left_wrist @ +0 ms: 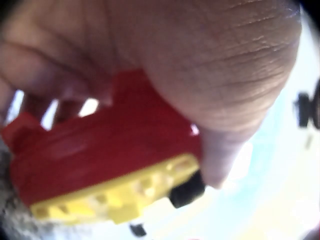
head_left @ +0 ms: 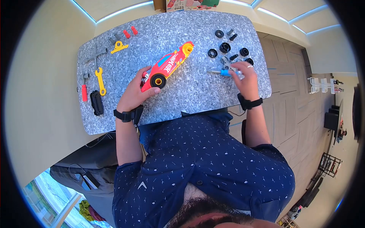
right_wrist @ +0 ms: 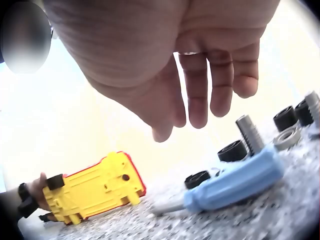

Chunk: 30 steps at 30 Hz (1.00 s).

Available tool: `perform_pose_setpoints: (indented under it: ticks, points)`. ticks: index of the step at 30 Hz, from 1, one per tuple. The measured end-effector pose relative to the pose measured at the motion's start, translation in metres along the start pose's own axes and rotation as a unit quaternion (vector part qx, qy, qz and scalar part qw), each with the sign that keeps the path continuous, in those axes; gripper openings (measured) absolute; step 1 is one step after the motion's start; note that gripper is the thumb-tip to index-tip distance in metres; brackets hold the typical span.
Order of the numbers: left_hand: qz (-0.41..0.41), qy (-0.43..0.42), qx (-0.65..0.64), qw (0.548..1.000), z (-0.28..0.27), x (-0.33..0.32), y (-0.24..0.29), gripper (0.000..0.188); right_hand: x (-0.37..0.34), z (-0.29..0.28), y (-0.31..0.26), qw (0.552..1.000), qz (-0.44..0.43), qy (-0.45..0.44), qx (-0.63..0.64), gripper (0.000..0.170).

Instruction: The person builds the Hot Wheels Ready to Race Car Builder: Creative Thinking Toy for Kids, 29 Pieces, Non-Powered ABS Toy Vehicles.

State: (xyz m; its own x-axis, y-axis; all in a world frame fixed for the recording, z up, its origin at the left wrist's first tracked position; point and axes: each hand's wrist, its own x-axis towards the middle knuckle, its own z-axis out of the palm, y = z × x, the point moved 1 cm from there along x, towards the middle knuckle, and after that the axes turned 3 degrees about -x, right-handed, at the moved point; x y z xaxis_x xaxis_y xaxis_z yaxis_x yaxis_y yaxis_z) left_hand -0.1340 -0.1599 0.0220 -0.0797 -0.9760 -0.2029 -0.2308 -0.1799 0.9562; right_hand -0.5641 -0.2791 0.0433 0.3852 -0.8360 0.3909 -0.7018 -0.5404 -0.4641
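Grips a red plastic toy car with a yellow base [head_left: 169, 64] in the left hand [head_left: 134, 91], tilted sideways over the speckled grey tabletop [head_left: 190, 93]. Looks partly assembled: carries a black wheel [head_left: 158, 81] at the near end, shows a bare yellow wheel mount [head_left: 188, 49] at the far end. Lets the right hand [head_left: 246, 78] hang loose-fingered, holding nothing, above a blue-handled screwdriver [head_left: 225, 72]. Probably leaves loose black plastic wheels [head_left: 225, 47] to fit.

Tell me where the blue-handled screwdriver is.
In the head view, the blue-handled screwdriver lies on the right half of the table, between the toy car and the right hand, beside a grey part.
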Motion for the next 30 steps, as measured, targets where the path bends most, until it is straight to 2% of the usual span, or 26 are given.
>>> perform_pose_setpoints:
  ticks: [2,5,9,12,15,18,21,24,30]
  points:
    - [0.003,-0.002,0.000,1.000,0.000,0.001,0.000,0.094,0.004,-0.011,0.020,0.996,0.079,0.022,-0.030,0.027]
    - [0.007,-0.002,0.001,1.000,0.001,0.001,0.003,0.094,0.013,-0.025,0.039,0.990,0.129,0.023,-0.057,0.029]
    - [0.006,0.001,-0.001,1.000,0.003,0.000,0.004,0.097,0.019,-0.023,0.072,0.988,0.086,-0.034,-0.121,0.040]
    - [0.011,-0.004,0.023,1.000,0.002,-0.002,0.008,0.100,0.027,-0.014,0.065,0.976,0.086,-0.068,-0.190,0.043]
    - [0.014,-0.003,0.043,0.999,0.002,-0.002,0.008,0.100,0.034,-0.011,0.062,0.967,0.124,-0.119,-0.191,0.045]
    - [0.002,-0.001,0.055,0.998,0.000,-0.004,0.012,0.099,0.036,-0.014,0.076,0.974,0.114,-0.084,-0.176,0.044]
    - [0.003,-0.002,0.068,0.998,-0.001,-0.004,0.014,0.097,0.039,-0.029,0.099,0.970,0.160,-0.033,-0.180,0.044]
    - [0.005,0.004,0.078,0.997,-0.002,-0.005,0.016,0.096,0.037,-0.042,0.112,0.962,0.187,-0.036,-0.194,0.046]
    - [0.005,0.000,0.086,0.996,-0.003,-0.006,0.019,0.098,0.037,-0.031,0.125,0.950,0.223,-0.125,-0.178,0.059]
